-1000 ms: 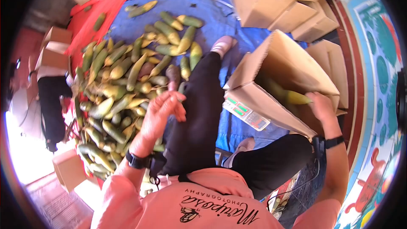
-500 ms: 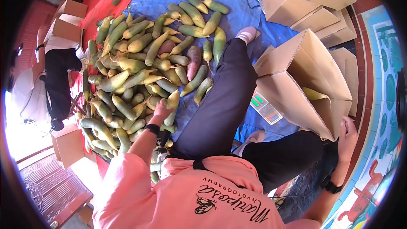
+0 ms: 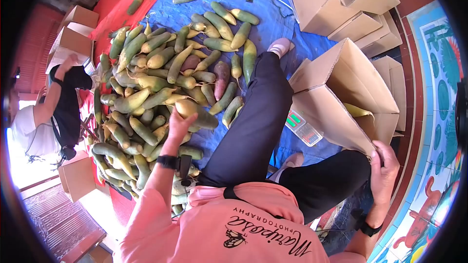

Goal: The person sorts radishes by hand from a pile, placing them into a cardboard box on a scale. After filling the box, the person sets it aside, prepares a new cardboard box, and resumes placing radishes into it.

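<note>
Pale-green fruit (image 3: 192, 112) atop pile is gripped by left hand (image 3: 178, 125), box flap (image 3: 336, 122) pinched by right hand (image 3: 385, 165); fruit prob. best lifted straight w/ box kept steady.

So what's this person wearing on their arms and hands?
Both hands are bare, no gloves. The left hand and right hand each have a black band at the wrist, like a watch. The sleeves are salmon-pink, pushed up so the forearms show.
</note>
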The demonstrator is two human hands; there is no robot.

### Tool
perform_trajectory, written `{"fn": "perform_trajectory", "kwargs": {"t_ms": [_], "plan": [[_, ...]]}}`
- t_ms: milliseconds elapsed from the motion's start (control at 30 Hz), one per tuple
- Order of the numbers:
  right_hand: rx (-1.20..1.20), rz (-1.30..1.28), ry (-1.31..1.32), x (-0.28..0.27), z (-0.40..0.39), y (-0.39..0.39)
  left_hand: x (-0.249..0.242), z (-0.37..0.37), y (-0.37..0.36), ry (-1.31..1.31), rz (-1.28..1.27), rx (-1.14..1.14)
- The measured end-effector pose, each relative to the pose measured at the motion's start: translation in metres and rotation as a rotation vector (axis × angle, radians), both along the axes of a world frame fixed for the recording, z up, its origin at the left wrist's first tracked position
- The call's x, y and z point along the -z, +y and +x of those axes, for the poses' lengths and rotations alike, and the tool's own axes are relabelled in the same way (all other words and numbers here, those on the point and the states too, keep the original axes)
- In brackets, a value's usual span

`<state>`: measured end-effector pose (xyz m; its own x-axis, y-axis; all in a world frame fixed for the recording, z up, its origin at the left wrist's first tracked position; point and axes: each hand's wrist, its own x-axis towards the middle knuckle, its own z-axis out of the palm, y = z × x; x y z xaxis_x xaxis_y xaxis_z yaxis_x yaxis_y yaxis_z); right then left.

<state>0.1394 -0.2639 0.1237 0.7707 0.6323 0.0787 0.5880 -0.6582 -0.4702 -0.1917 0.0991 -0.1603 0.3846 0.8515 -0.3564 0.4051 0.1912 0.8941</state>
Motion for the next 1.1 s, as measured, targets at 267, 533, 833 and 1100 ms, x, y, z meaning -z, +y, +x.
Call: {"fn": "perform_trajectory", "kwargs": {"t_ms": [267, 533, 833, 1100], "plan": [[-0.411, 0.194, 0.254, 0.002, -0.049, 0.072, -0.186, 0.037, -0.008, -0.883, -0.092, 0.092], [-0.338, 0.402, 0.905, 0.032, -0.064, 0.058, -0.215, 0.124, -0.106, -0.694, -0.461, 0.442], [0.303, 0.579, 0.799, 0.001, 0.019, -0.005, -0.180, 0.160, -0.096, -0.561, -0.474, 0.772], [0.202, -0.029, 0.219, 0.060, 0.149, 0.006, -0.164, 0.165, -0.099, -0.469, -0.491, 0.628]]}}
